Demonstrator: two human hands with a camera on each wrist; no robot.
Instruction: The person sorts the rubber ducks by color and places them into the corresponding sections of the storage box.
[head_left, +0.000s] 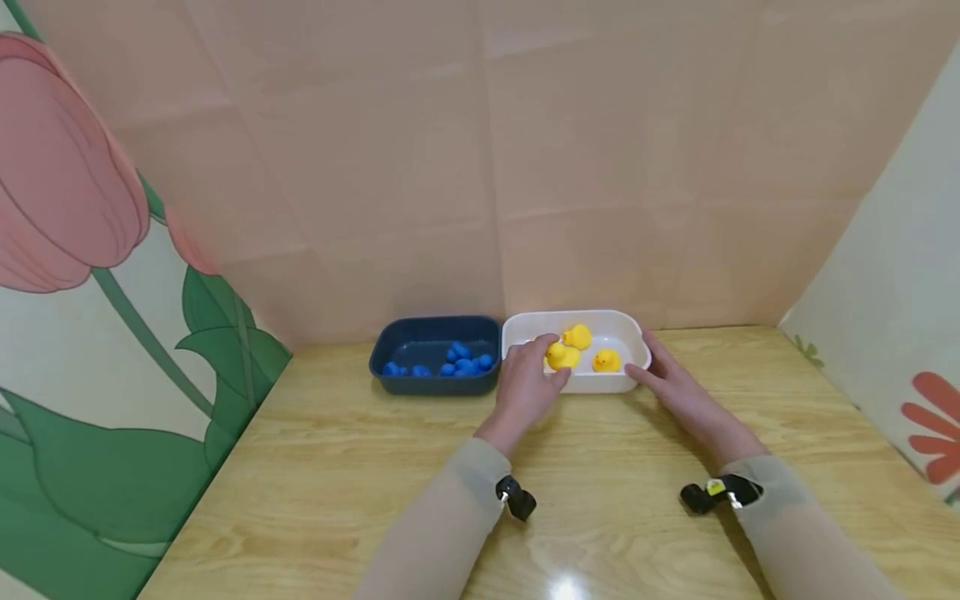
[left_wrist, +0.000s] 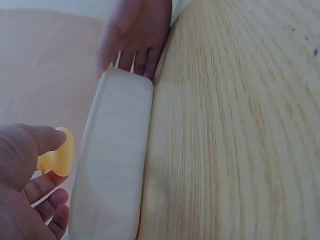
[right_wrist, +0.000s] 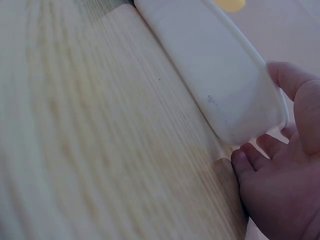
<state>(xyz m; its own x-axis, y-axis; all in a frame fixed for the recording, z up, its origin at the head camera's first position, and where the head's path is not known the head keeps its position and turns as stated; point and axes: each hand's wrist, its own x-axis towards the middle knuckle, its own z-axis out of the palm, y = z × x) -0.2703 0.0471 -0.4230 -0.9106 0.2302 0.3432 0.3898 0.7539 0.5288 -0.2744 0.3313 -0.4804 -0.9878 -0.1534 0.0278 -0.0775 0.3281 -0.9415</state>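
Over the left part of a white plastic tub point(head_left: 592, 383), my left hand point(head_left: 522, 385) pinches a yellow rubber duck point(head_left: 562, 357) between thumb and fingers. The left wrist view shows this duck point(left_wrist: 63, 156) above the rim level. My right hand point(head_left: 678, 392) holds the tub's right end, the thumb at the front corner and the fingers round the end wall. In the right wrist view the thumb touches the rim of the tub point(right_wrist: 220, 75). Two more yellow ducks lie inside, one toward the back point(head_left: 577, 336) and one at the right point(head_left: 607, 361).
A dark blue tub point(head_left: 435, 387) stands directly left of the white one, with several small blue objects point(head_left: 465, 365) in it. Both tubs stand on a wood-grain table point(head_left: 600, 483), near the pinkish covered wall point(head_left: 360, 167) behind. Side walls carry flower pictures.
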